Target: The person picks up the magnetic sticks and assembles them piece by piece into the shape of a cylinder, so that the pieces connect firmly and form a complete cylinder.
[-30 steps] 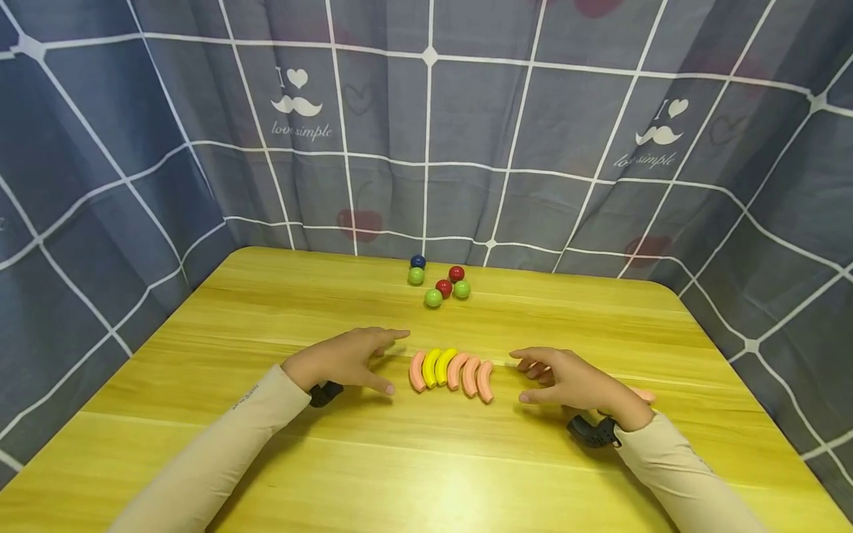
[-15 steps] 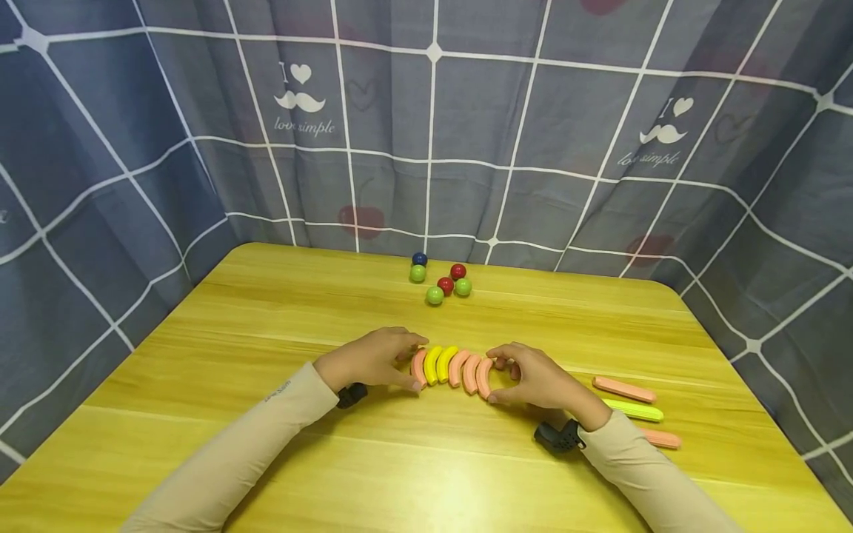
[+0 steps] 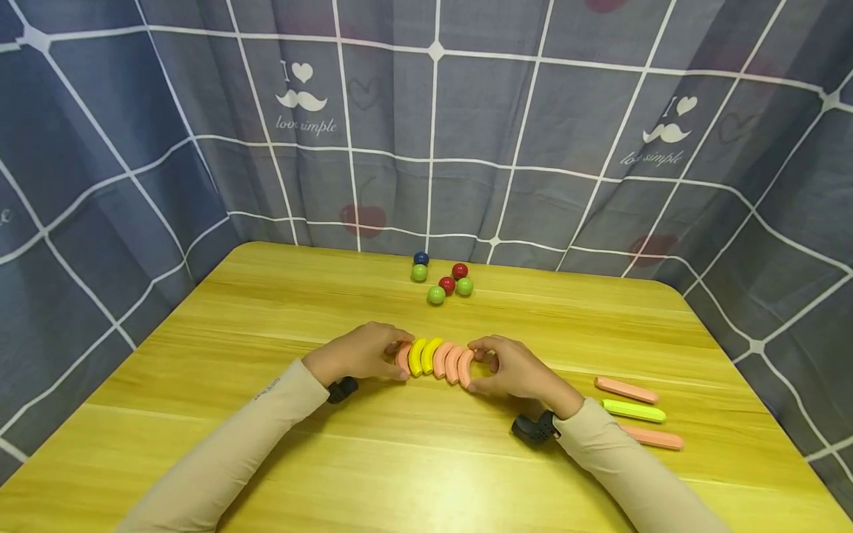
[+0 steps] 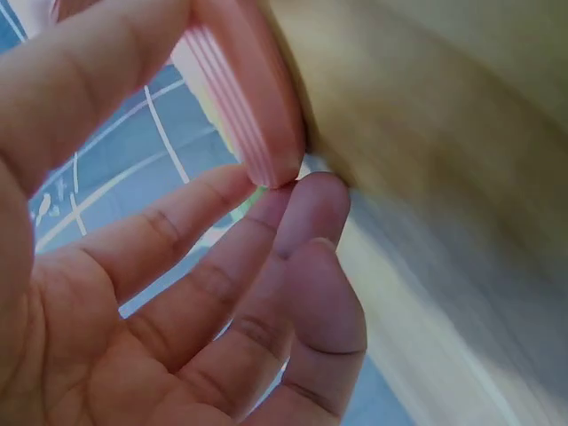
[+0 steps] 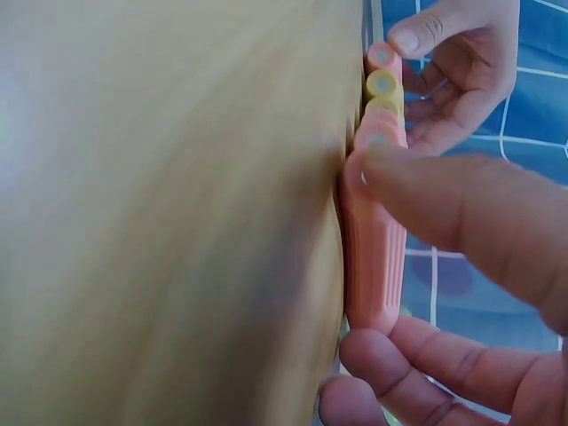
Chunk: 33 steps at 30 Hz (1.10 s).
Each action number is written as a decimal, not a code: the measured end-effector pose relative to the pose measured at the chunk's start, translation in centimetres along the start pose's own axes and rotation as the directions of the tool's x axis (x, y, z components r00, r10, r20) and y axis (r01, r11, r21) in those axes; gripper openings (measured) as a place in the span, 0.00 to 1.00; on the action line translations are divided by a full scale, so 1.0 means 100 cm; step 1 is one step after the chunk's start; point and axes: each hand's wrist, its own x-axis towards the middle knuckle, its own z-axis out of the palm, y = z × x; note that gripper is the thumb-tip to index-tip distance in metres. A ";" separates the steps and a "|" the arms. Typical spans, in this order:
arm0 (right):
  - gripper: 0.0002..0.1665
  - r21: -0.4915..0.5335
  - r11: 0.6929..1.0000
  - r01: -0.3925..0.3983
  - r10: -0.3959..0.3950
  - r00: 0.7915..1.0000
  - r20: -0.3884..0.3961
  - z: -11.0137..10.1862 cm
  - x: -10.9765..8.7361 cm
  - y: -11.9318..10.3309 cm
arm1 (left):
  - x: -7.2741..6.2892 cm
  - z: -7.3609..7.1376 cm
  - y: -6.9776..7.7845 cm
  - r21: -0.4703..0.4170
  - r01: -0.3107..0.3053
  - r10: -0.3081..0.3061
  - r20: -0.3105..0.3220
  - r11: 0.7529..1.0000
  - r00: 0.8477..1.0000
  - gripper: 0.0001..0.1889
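Note:
Toy bananas stand side by side in a tight, slightly curved row at mid-table in the head view. A pink toy banana [image 3: 403,357] forms the left end, then come two yellow toy bananas [image 3: 423,357], then more pink ones up to the right-end pink toy banana [image 3: 465,368]. My left hand [image 3: 363,352] grips the left-end one, thumb at its near tip and fingers at its far tip. Likewise my right hand [image 3: 516,370] holds the right-end one between thumb and fingers. The right wrist view shows its ribbed side [image 5: 373,248] low against the wooden tabletop.
Toward the back edge sit several small balls: a blue ball [image 3: 421,258], red ones [image 3: 460,271] and green ones [image 3: 436,295]. Beside my right forearm lie two pink ribbed sticks [image 3: 626,389] and a yellow-green ribbed stick [image 3: 633,411]. A grey checked curtain [image 3: 386,89] surrounds the table.
Both hands have come in from the sides and taken hold of the row's two ends. Since half a second ago the row has slid left and slightly away from me.

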 end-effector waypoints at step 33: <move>0.46 0.010 0.999 -0.050 0.049 0.998 0.037 0.030 0.072 -0.037 | -0.030 -0.035 -0.064 -0.132 0.125 -0.129 -0.019 0.983 0.992 0.38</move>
